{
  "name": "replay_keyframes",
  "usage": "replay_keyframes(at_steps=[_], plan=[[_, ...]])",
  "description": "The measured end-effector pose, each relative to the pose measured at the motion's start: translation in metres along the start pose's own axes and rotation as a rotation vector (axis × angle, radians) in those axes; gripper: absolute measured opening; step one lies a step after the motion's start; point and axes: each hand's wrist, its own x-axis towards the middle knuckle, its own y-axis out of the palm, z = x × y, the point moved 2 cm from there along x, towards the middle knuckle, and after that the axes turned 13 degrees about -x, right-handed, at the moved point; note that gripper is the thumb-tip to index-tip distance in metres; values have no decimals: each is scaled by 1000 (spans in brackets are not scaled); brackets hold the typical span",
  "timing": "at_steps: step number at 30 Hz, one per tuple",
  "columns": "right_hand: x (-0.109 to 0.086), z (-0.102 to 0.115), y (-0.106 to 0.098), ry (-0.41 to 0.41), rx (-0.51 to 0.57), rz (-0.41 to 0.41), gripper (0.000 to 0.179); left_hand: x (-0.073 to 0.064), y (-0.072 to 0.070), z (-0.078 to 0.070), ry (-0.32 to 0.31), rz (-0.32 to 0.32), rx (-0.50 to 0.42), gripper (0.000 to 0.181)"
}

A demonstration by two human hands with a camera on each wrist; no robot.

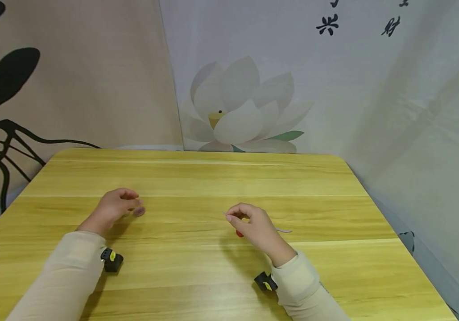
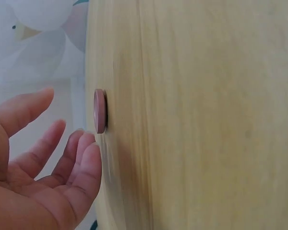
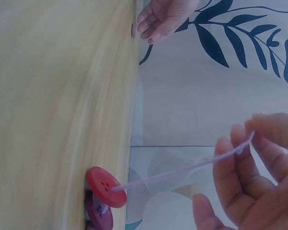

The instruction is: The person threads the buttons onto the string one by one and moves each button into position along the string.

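My right hand pinches a pale purple string between thumb and forefinger, above the table. The string runs taut down through a hole of a large red button, which leans tilted over a darker red button. Part of another dark piece shows below them at the frame's edge. In the head view my hand mostly hides this stack, and a tail of string shows to its right. On the left, my left hand hovers with loosely bent fingers beside a dull pink, round, button-like disc, apparently holding nothing.
The yellow wooden table has rounded far corners. Behind it hangs a cloth backdrop printed with a lotus, leaves and characters. Each sleeve cuff carries a small black camera.
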Motion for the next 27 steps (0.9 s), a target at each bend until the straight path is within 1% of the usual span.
replay_keyframes(at_steps=[4, 7, 15, 19, 27], plan=[[-1, -1, -1, -2, -12, -14, 9, 1, 1, -1, -32, 17, 18, 47], [-1, -2, -2, 0, -11, -23, 9, 1, 1, 0, -49, 24, 49, 49], [-1, -4, -3, 9, -19, -29, 9, 1, 3, -2, -22, 36, 123, 52], [-2, -6, -4, 12, -20, -45, 8, 3, 4, -3, -22, 51, 172, 52], [1, -8, -3, 3, -21, -42, 9, 3, 5, -6, -18, 83, 235, 43]])
